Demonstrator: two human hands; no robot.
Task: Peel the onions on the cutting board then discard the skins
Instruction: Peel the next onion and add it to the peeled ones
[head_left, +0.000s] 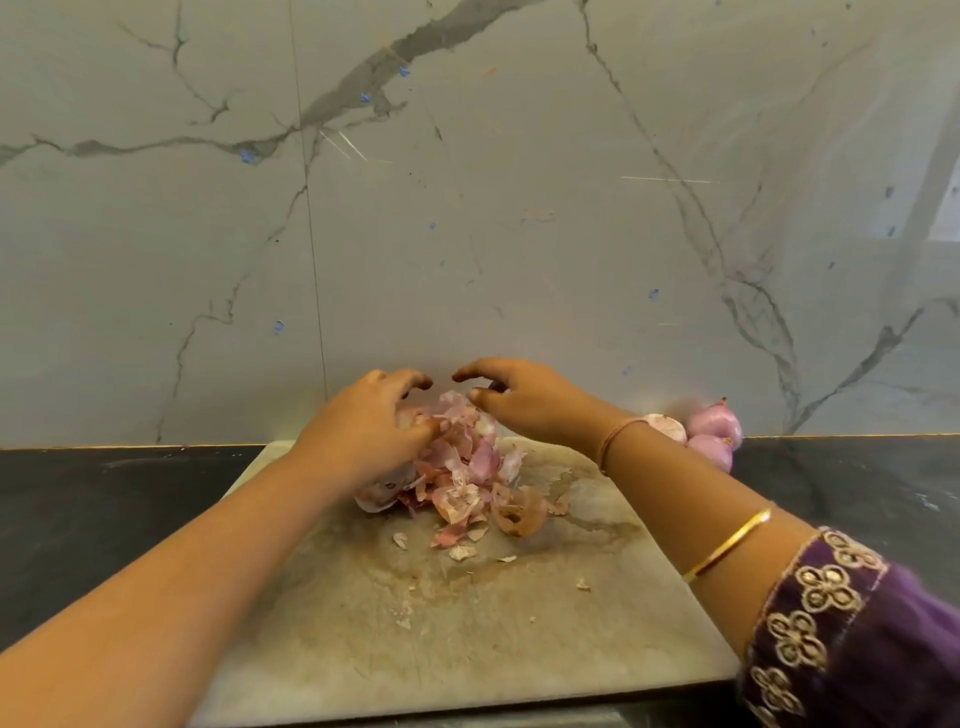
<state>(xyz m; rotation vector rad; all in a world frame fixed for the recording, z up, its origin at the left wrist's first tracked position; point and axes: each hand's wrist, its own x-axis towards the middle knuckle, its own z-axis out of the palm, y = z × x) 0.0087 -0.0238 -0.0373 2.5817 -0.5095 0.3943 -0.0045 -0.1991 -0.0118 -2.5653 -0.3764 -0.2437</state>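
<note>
Lying on cutting board (467, 623): pile of onion skins (467, 478), far middle, loose flakes nearer.
Left hand (369, 421): fingers curled into pile's left side, gripping skins.
Right hand (524, 400): clawed over pile's top, thumb touching skins; hold unclear.
Onions (711, 431): three, on dark counter (104, 493) beside board's far right corner, against marble wall (467, 208).

Both forearms being held stretched forward, angled toward each other. Left forearm (197, 561) bare, being extended from lower left. Left hand (363, 426) being held palm down, fingers being curled round onion skins (462, 467), thumb being pressed into them. Right forearm (675, 483) being extended from lower right. Right hand (524, 400) being held palm down just beside left hand, fingers being arched loosely, thumb being held apart below them.
</note>
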